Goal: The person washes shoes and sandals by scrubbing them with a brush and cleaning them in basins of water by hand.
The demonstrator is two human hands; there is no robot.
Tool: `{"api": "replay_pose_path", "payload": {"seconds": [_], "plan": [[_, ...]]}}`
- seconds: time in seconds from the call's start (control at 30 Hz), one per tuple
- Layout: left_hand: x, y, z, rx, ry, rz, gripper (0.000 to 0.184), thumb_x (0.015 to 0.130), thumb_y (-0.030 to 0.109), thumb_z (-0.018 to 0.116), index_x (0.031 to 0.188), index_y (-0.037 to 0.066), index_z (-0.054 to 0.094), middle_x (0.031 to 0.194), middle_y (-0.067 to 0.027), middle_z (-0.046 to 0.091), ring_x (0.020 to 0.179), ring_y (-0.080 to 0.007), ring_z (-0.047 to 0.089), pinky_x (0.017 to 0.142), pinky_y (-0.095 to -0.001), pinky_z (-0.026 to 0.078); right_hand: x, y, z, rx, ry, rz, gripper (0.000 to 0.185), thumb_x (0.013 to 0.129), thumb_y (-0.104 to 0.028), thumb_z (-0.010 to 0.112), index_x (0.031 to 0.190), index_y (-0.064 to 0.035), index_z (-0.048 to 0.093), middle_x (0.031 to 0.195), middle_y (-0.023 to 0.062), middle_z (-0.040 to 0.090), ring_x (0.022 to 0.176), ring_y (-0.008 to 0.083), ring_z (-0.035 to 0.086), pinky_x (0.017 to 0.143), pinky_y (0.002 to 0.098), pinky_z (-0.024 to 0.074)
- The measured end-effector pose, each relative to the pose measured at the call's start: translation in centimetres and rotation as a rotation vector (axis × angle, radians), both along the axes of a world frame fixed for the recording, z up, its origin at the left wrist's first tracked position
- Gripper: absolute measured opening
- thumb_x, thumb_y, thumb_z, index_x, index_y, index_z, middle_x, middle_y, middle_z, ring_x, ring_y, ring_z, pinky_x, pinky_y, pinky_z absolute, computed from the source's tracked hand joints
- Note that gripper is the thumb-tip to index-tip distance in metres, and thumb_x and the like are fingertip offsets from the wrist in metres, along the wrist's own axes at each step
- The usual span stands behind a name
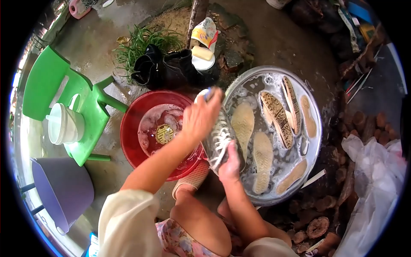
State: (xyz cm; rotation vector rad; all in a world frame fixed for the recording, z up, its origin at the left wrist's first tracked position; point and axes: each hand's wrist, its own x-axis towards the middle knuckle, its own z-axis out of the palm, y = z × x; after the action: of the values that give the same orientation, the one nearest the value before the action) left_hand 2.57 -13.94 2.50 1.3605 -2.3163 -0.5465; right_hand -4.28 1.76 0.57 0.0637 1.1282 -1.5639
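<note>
My right hand (230, 165) grips a dark grey sneaker (220, 139) with white laces, held tilted between the two basins. On the sneaker's toe end, my left hand (200, 115) is closed around a small white and blue scrub brush (208, 94), mostly hidden by the fingers and slightly blurred. To the right stands a round metal basin (317, 156) of soapy water. Several shoes lie in it with their soles up, among them a beige sole (262, 162) and a black-patterned sole (277, 120). A red basin (126, 128) at left holds foamy water and a yellow round thing (164, 134).
A green plastic chair (47, 85) carries a white bucket (68, 124); a purple tub (64, 188) is below it. Black boots (147, 68) and a yellow soap bar (202, 53) sit beyond the basins. Stacked logs (318, 227) and plastic sheeting (376, 175) line the right.
</note>
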Motion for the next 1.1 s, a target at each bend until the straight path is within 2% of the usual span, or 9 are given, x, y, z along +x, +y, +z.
{"api": "replay_pose_path", "payload": {"seconds": [0.13,0.23,0.33,0.4,0.53,0.67,0.73,1.0,1.1], "plan": [[-1.0,-0.5,0.1,0.151,0.065,0.155,0.045,0.099,0.036,0.049,0.14,0.021,0.04,0.097,-0.0244,0.062,0.074,-0.0446,0.065,0.065,-0.0543,0.052,1.9,0.0,-2.0,-0.069,0.074,0.028,0.058,0.101,-0.042,0.049,0.142,-0.0029,0.043,0.137,0.0096,0.052,0.127,0.0233,0.048,0.11,0.0375,0.0356],[1.2,6.5,2.1,0.445,0.222,0.091,0.048,0.099,0.031,0.051,0.142,0.013,0.039,0.117,-0.0259,0.063,0.096,-0.0455,0.065,0.083,-0.0512,0.052,1.6,-0.8,-1.0,-0.119,-0.073,-0.032,0.06,0.102,-0.048,0.044,0.142,-0.0036,0.043,0.134,0.009,0.053,0.125,0.0222,0.049,0.107,0.0369,0.0373],[2.8,11.6,2.5,0.331,0.251,-0.032,0.052,0.096,0.034,0.056,0.142,0.017,0.039,0.102,-0.0238,0.064,0.071,-0.041,0.067,0.061,-0.0492,0.055,-0.8,-0.4,-0.4,-0.251,-0.033,0.091,0.053,0.103,-0.046,0.043,0.134,-0.0028,0.049,0.124,0.0097,0.059,0.118,0.0227,0.054,0.103,0.0339,0.0411],[2.3,10.1,3.5,0.314,0.026,-0.101,0.05,0.095,0.032,0.057,0.141,0.019,0.042,0.096,-0.022,0.064,0.066,-0.038,0.067,0.055,-0.0468,0.054,-0.6,-0.9,0.2,-0.148,-0.081,0.01,0.053,0.102,-0.048,0.043,0.129,-0.0035,0.053,0.118,0.0095,0.06,0.11,0.0231,0.058,0.096,0.036,0.0463],[-0.9,0.2,-0.3,0.011,0.106,0.062,0.045,0.095,0.028,0.057,0.139,0.023,0.047,0.094,-0.02,0.062,0.066,-0.0382,0.065,0.055,-0.0449,0.054,-0.6,-0.5,-0.2,0.062,-0.072,-0.043,0.04,0.097,-0.035,0.058,0.121,-0.0029,0.058,0.113,0.0074,0.063,0.1,0.0178,0.061,0.083,0.0323,0.0503],[-1.2,0.8,-0.6,-0.015,0.165,0.05,0.042,0.094,0.028,0.058,0.135,0.021,0.05,0.096,-0.0201,0.062,0.068,-0.0384,0.065,0.056,-0.046,0.054,-2.6,0.0,4.1,0.191,0.516,0.671,0.039,0.093,-0.031,0.065,0.112,0.0029,0.062,0.108,0.0071,0.065,0.098,0.0124,0.057,0.087,0.0286,0.0463],[-0.9,1.3,-0.8,-0.007,0.199,0.06,0.043,0.094,0.028,0.058,0.135,0.021,0.05,0.097,-0.0198,0.062,0.069,-0.0387,0.065,0.056,-0.0462,0.053,-4.0,0.5,4.0,0.225,0.823,0.736,0.042,0.095,-0.03,0.061,0.118,0.0052,0.06,0.106,0.0057,0.065,0.096,0.013,0.057,0.089,0.0292,0.0455],[0.7,4.4,3.3,0.613,0.376,0.082,0.038,0.098,0.028,0.053,0.134,0.018,0.048,0.122,-0.021,0.063,0.1,-0.0428,0.064,0.084,-0.0462,0.053,-2.7,-0.9,4.6,0.047,-0.044,0.013,0.038,0.095,-0.021,0.059,0.126,-0.0006,0.058,0.116,0.0096,0.066,0.105,0.022,0.062,0.098,0.0361,0.0459],[2.7,11.0,3.9,0.553,0.397,-0.008,0.043,0.098,0.024,0.054,0.138,0.014,0.045,0.128,-0.0207,0.059,0.102,-0.0423,0.063,0.088,-0.0465,0.052,-3.5,-0.8,3.9,0.019,-0.156,0.022,0.041,0.098,-0.028,0.053,0.128,-0.0013,0.056,0.123,0.0125,0.062,0.113,0.0259,0.059,0.101,0.0383,0.0443]]}}
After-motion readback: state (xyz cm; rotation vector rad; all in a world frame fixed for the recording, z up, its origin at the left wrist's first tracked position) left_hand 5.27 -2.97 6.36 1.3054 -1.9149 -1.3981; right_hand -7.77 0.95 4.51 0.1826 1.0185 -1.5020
